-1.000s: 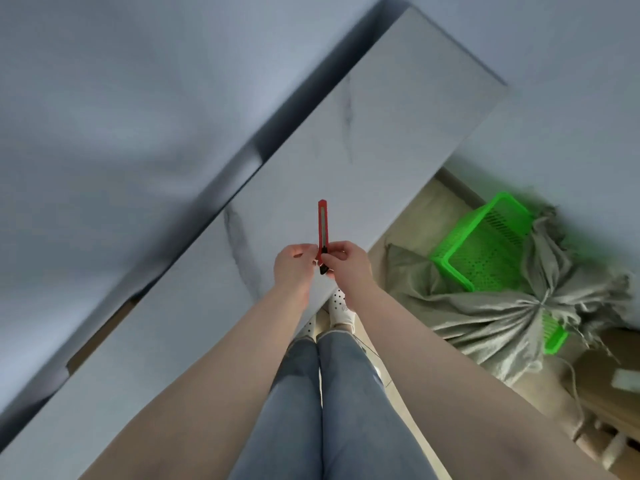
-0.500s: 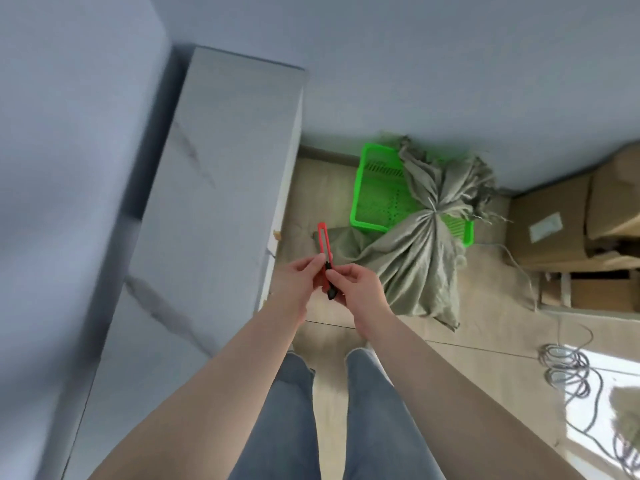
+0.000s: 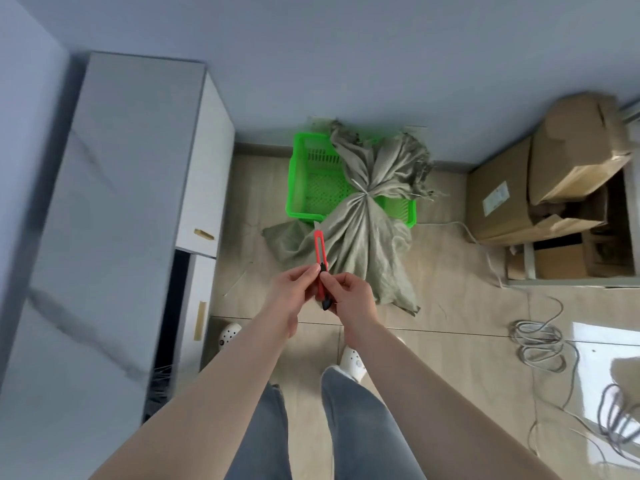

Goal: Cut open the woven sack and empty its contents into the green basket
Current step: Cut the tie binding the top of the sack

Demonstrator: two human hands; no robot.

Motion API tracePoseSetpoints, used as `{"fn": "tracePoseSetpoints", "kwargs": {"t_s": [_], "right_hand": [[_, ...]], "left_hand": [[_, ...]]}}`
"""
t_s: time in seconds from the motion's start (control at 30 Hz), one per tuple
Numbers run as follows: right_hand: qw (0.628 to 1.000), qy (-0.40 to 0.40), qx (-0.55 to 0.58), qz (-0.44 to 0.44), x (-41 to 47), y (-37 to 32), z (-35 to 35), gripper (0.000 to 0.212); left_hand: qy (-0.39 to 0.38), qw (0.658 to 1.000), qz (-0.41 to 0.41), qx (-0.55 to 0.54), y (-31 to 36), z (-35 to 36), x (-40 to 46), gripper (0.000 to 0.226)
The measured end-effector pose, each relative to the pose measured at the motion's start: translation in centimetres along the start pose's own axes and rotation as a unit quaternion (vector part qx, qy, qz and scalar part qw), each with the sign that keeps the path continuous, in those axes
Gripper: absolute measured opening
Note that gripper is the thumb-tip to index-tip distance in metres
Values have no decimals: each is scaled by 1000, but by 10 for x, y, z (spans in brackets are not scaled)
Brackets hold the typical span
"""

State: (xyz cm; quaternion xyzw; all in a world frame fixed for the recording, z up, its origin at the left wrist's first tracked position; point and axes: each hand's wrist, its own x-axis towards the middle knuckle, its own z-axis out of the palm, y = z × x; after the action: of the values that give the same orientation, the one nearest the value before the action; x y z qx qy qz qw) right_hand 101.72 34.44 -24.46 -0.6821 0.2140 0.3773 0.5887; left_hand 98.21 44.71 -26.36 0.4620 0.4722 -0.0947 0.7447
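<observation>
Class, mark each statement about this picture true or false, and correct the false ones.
1. Both hands hold the red knife. True: left hand and right hand both grip it.
2. The sack is tied shut near its top. True.
3. The green basket sits on the counter. False: it stands on the floor by the wall.
4. The sack lies fully inside the basket. False: it drapes over the basket's corner onto the floor.
5. Cardboard boxes stand right of the basket. True.
</observation>
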Motion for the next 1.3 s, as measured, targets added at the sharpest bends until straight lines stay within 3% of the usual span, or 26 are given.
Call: {"fn": "tracePoseSetpoints", "kwargs": {"t_s": [0.23, 0.43, 0.63, 0.8, 1.0, 1.3], "right_hand": [[999, 31, -11, 1, 17, -15, -74, 23], [998, 65, 10, 12, 39, -26, -89, 32], [997, 65, 19, 23, 87, -32, -96, 23], [990, 88, 94, 51, 136, -33, -103, 21], [963, 103, 219, 120, 184, -23, -123, 19], [965, 58, 208, 151, 252, -4, -161, 16]], "left_hand": [[19, 1000, -11, -10, -19, 81, 9, 17], [29, 999, -13, 15, -10, 112, 30, 11], [-3, 999, -18, 39, -1, 127, 76, 11], [-25, 995, -27, 90, -1, 135, 131, 15], [36, 986, -31, 162, -6, 140, 217, 12], [103, 929, 58, 350, -22, 177, 346, 71]]}}
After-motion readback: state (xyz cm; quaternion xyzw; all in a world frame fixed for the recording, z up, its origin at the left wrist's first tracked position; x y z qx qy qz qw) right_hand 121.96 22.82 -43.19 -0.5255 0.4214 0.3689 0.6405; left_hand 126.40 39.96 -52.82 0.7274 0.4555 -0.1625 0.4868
